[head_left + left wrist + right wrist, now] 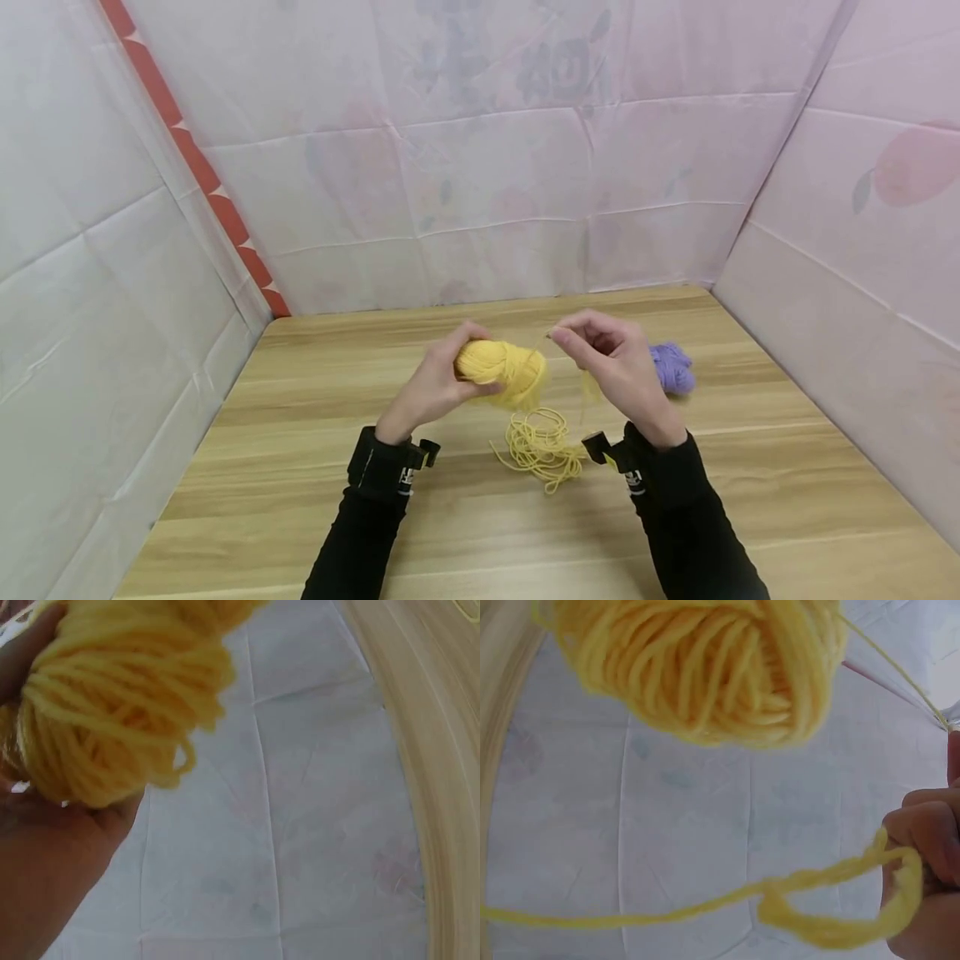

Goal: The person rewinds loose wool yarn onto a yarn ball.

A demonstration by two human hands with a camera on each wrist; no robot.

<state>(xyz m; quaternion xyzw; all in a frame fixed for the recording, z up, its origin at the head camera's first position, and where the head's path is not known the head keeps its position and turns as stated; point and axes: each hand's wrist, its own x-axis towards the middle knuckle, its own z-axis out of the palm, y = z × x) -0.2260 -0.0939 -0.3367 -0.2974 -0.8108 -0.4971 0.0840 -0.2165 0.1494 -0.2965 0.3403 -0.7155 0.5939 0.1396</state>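
Note:
My left hand [433, 385] grips a ball of yellow yarn [501, 367] above the table, thumb in front and fingers behind. To its right, my right hand [611, 358] pinches a thin yellow strand between thumb and fingertips. That strand [896, 669] runs taut from the ball to the fingertips in the right wrist view. A loose loop of yarn [825, 934] hangs from the curled fingers of the same hand. Below both hands a tangled heap of yellow yarn [543, 450] lies on the table. The left wrist view shows the wound yarn [120, 697] close up against the left palm.
A ball of purple yarn [672, 368] lies on the wooden table [300, 467] behind the right wrist. Pale printed sheets [480, 183] hang as walls at the back and both sides. A red strip [198, 162] runs down the back left corner.

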